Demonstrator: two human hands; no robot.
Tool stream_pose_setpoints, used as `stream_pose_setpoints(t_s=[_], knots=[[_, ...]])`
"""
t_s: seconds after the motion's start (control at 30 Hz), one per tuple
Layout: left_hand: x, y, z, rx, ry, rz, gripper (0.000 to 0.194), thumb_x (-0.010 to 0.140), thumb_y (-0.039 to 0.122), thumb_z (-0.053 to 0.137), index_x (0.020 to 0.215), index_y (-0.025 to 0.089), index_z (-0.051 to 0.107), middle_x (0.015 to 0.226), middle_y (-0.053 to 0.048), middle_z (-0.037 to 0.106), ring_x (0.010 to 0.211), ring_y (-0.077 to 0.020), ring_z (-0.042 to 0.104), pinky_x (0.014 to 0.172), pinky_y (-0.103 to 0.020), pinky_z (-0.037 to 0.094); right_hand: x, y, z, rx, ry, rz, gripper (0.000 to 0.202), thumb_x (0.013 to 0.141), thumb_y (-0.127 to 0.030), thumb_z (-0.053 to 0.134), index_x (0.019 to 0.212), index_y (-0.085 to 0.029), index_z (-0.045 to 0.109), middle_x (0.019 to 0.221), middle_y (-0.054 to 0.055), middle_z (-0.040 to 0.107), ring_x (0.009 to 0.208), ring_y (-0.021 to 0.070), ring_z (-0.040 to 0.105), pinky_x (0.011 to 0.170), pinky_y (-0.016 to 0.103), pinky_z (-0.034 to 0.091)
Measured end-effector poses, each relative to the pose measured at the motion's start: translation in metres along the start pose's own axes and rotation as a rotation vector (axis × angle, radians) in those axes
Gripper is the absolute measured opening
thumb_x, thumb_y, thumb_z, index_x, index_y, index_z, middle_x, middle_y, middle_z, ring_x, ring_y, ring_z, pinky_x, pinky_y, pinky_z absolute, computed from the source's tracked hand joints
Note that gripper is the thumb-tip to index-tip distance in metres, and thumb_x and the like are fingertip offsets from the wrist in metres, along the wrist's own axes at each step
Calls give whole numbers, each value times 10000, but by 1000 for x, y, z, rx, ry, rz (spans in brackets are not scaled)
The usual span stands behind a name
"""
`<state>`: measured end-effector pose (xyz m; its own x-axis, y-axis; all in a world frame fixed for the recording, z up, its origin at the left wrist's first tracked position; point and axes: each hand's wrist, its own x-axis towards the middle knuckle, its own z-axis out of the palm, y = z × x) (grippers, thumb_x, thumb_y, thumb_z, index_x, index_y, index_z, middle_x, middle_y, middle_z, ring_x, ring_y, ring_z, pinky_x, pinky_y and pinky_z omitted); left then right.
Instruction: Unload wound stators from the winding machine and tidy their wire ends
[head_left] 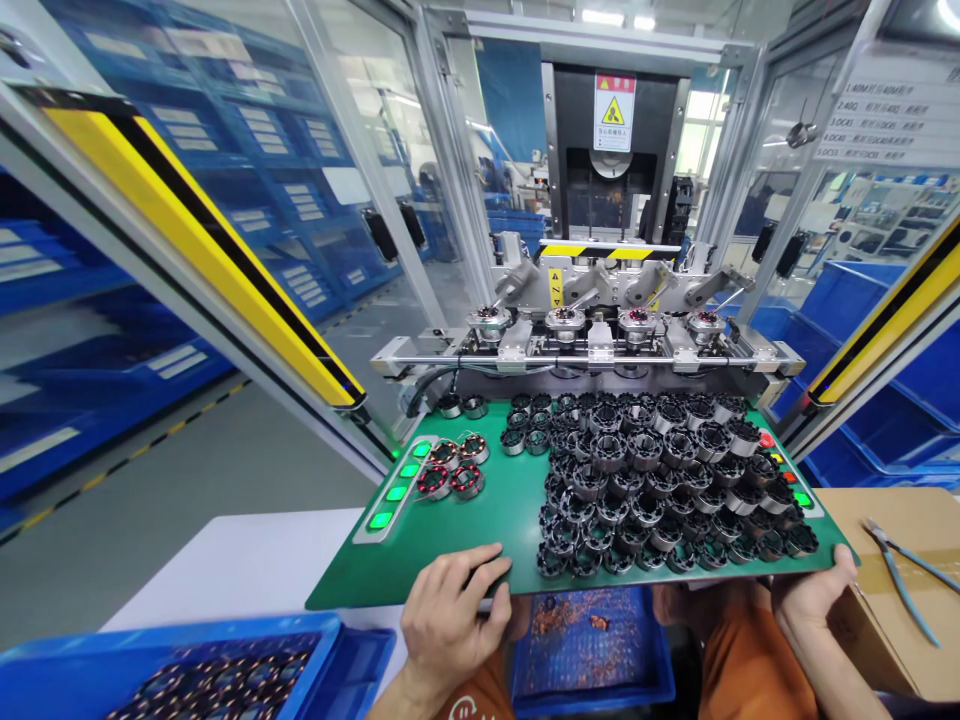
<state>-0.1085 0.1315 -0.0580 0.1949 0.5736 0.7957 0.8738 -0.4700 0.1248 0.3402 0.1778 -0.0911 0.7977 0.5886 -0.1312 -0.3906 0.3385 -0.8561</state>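
My left hand is at the front edge of the green work surface, its fingers curled round a small dark thing I cannot make out. At the right front corner my right hand rests against the board's edge, thumb up, its other fingers hidden. Many black and silver ring cores stand stacked in rows on the right half of the surface. Several wound rings with red or copper wire sit at the left, beside lit green buttons.
Behind the surface is a winding machine with rings on its stations. A blue bin of wound parts stands front left, a blue tray with scraps below. Pliers lie on cardboard at right. Yellow and black posts flank both sides.
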Motion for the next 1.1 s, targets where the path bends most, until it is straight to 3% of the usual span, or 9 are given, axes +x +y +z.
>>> stream_pose_setpoints(t_s=[0.17, 0.43, 1.1], knots=[[-1, 0, 1, 5, -5, 2, 115, 963, 196, 590, 1004, 245, 686, 1024, -32, 750, 899, -207, 643, 801, -357, 459, 0, 0, 1, -10, 29, 22, 651, 845, -661, 419, 1231, -218, 697, 1212, 60, 722, 1175, 312, 639, 1117, 563, 469], [0, 0, 1, 4, -3, -8, 123, 941, 194, 599, 989, 254, 695, 1016, -25, 754, 889, -198, 654, 801, -351, 462, 0, 1, 0, -12, 18, 14, 647, 826, -677, 440, 1210, -223, 693, 1219, 61, 719, 1175, 316, 635, 1029, 541, 526], [1, 1, 0, 5, 1, 5, 117, 964, 190, 591, 999, 249, 685, 1017, -29, 748, 893, -201, 644, 796, -353, 460, 2, 2, -3, -16, 11, 13, 669, 854, -665, 394, 1255, -220, 692, 1223, 66, 720, 1141, 312, 649, 1086, 566, 484]])
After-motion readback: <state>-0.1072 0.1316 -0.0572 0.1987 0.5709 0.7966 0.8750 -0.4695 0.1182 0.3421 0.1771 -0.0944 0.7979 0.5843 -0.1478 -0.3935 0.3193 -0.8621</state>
